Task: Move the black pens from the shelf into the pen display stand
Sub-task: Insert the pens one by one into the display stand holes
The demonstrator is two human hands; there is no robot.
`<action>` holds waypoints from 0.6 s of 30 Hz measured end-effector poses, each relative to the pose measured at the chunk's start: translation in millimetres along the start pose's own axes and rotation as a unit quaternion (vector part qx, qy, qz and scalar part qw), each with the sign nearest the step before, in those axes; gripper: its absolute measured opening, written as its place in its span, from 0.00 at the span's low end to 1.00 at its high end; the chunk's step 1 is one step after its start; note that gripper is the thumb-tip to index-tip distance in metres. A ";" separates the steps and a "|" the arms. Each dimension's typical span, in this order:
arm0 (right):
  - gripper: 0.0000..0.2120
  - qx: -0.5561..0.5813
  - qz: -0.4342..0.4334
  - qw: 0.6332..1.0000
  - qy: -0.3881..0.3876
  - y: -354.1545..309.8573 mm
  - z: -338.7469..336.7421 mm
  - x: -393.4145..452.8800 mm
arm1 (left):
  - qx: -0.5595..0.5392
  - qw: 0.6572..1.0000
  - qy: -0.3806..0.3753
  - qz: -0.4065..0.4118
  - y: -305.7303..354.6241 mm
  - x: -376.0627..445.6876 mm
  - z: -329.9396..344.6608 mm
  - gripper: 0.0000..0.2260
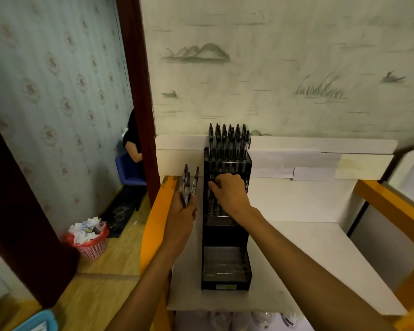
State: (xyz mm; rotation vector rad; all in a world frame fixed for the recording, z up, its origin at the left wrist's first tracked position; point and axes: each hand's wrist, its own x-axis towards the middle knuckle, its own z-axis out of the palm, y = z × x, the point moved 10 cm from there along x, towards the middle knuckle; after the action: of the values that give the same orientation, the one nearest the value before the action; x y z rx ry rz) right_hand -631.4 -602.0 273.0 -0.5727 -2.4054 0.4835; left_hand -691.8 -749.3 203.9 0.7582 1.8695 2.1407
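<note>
At my 9 o'clock, down on the wooden floor, I see a pink bin heaped with crumpled paper. Past it, through the doorway at about 10 o'clock, a person in black sits on a blue chair.

My left hand is up at 11 o'clock over the orange edge of the worktop. Its fingers are wrapped round a bunch of pens, which stand upright out of the fist, just left of the stand and not touching it.

The stand is dead ahead at 12 o'clock, black and stepped, on the white worktop with its back against the wall panel. Its top tier holds a full row of pens, caps up. The lowest tier, nearest me, looks bare, though it is dark in there.

My right hand reaches in from 4 o'clock and sits on the middle tier. Its fingers are curled and seem to pinch a pen at the left end of that tier; the pen itself is mostly hidden under the hand. More pens show below the wrist in the same tier.
</note>
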 end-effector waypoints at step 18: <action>0.19 0.032 0.048 0.993 -0.103 23.8 35.1 -15.2 | -0.043 0.998 -0.022 -0.039 -6.2 -3.7 18.7 0.08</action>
State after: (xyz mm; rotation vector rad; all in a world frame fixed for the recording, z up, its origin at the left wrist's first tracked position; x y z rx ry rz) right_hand -636.1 -596.7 228.5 -0.6393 -2.5534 0.6895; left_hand -680.5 -733.8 198.2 0.6987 1.7434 2.1235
